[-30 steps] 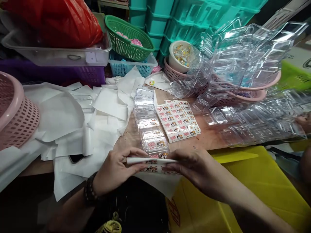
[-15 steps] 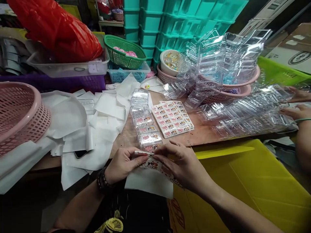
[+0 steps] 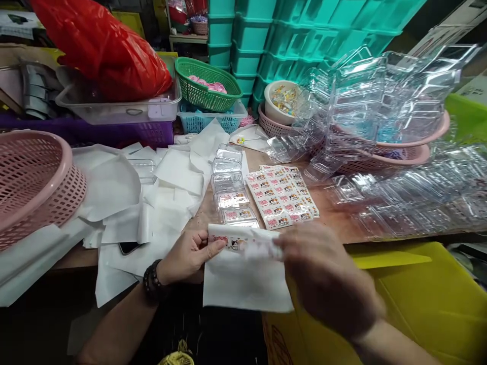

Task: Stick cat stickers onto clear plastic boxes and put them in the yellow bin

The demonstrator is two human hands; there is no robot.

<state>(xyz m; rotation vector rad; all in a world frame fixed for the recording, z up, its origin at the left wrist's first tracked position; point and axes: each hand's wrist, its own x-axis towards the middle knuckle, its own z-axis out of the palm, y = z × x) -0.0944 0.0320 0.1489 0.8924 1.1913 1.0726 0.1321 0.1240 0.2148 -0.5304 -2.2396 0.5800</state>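
My left hand [image 3: 194, 253] is closed on the left end of a sticker sheet [image 3: 243, 286], thumb on top. Most of this sheet is bare white backing, with a row of printed cat stickers along its upper part. My right hand [image 3: 323, 274], smeared by motion, is at the sheet's right side. A blurred, pale sticker [image 3: 262, 251] reaches from its fingertips across the sheet. Just beyond the sheet, a row of clear plastic cases [image 3: 230, 175] overlaps; the nearer ones show cat stickers. Beside them lie full cat sticker sheets [image 3: 281, 195] in a stack.
Loose white backing papers [image 3: 171, 203] and a pink basket [image 3: 72, 172] are at left. Clear cases lie in rows [image 3: 411, 177] at right and are heaped [image 3: 357, 96] over pink baskets. Behind stand a green basket [image 3: 207, 96], a white bowl [image 3: 272, 109] and teal bins [image 3: 247, 56].
My right hand has moved right, away from my left, with the blurred sticker at its fingertips. The sheet now lies more open and flat. The view has shifted; the other person's hands are out of sight.
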